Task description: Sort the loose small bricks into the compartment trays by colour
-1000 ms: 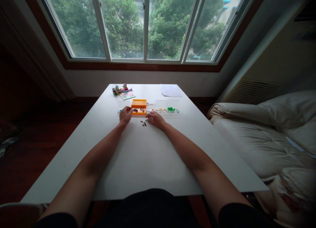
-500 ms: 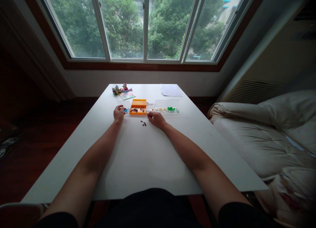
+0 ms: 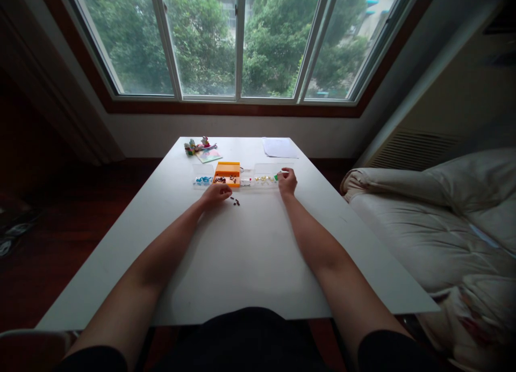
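Observation:
My left hand rests just in front of the orange box, its fingers curled together; anything in them is too small to make out. Small dark brown pieces lie in that box, and several loose brown pieces lie on the table close to my left fingertips. Over the right end of the clear plastic tray, my right hand has its fingers bent at the green pieces, mostly covering them. I cannot make out what the right fingers hold. Pale yellow pieces sit left of that hand.
Blue pieces fill a clear tray left of the orange box. Farther back on the white table are small colourful built figures, a printed booklet and white paper sheets. A sofa stands at the right.
My left hand has moved right, from the blue pieces to the front of the orange box. My right hand has gone right, from beside the box to the green pieces.

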`<state>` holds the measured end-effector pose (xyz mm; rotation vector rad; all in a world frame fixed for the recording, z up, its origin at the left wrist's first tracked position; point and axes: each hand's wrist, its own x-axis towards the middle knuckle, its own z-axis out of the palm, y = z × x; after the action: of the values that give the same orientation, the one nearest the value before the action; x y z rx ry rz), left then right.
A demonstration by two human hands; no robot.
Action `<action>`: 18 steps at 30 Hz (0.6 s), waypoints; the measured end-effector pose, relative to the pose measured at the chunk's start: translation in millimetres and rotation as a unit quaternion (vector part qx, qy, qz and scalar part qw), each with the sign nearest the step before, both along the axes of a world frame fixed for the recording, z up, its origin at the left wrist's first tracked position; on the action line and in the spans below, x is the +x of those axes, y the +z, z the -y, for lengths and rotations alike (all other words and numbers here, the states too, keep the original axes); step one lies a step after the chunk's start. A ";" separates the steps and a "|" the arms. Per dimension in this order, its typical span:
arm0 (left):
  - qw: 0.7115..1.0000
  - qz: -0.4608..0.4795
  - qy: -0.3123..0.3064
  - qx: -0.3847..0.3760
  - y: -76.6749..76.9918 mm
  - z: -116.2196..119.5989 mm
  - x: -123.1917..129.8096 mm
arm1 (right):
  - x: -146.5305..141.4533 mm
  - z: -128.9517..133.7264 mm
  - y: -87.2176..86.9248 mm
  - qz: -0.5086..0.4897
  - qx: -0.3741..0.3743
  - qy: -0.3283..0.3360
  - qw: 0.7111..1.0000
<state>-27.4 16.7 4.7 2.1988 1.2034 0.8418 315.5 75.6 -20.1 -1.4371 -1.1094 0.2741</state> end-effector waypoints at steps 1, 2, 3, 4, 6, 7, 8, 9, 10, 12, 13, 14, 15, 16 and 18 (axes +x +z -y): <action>0.999 -0.012 -0.028 -0.014 0.6 2.8 2.1 | 3.6 -1.9 -1.5 -0.006 -0.005 -0.001 1.000; 0.998 -0.022 -0.054 -0.026 1.1 5.2 3.8 | 5.9 -3.1 -2.7 -0.010 -0.008 0.001 1.000; 0.996 -0.031 -0.076 -0.035 1.7 7.1 5.0 | 6.8 -3.8 -3.5 -0.012 -0.010 0.005 1.000; 0.994 -0.042 -0.096 -0.041 2.2 8.5 5.9 | 6.7 -4.0 -4.0 -0.011 -0.009 0.007 1.000; 0.989 -0.065 -0.123 -0.043 3.4 9.8 6.7 | 4.3 -3.2 -4.0 0.003 -0.002 0.007 1.000; 0.988 -0.073 -0.130 -0.040 4.0 10.0 6.9 | 2.6 -2.4 -3.7 0.015 0.003 0.007 1.000; 0.987 -0.079 -0.135 -0.036 4.6 10.0 6.9 | 0.8 -1.6 -3.3 0.027 0.007 0.007 1.000; 0.986 -0.084 -0.140 -0.033 5.0 9.9 7.0 | -1.0 -0.7 -2.8 0.039 0.010 0.010 0.999; 0.986 -0.087 -0.142 -0.030 5.4 9.7 7.1 | -2.8 0.2 -2.5 0.048 0.011 0.015 0.999; 0.986 -0.088 -0.142 -0.026 5.3 9.3 7.4 | -6.3 1.8 -2.3 0.060 0.010 0.031 0.998; 0.986 -0.086 -0.144 -0.025 4.9 9.0 7.9 | -8.1 2.6 -2.4 0.064 0.010 0.041 0.997; 0.986 -0.083 -0.146 -0.024 4.2 8.8 8.6 | -10.0 3.3 -2.5 0.068 0.011 0.050 0.996; 0.986 -0.078 -0.147 -0.022 3.2 8.5 9.6 | -11.9 4.1 -2.7 0.074 0.013 0.058 0.995; 0.987 -0.068 -0.146 -0.020 2.1 8.3 11.0 | -13.8 4.9 -2.9 0.081 0.016 0.065 0.994; 0.992 -0.026 -0.125 -0.013 -0.4 7.5 14.8 | -17.3 6.6 -2.9 0.097 0.020 0.077 0.992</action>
<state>-12.6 9.2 4.3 2.3024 0.9306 0.6652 298.2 69.0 -23.0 -1.3658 -1.3803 0.2238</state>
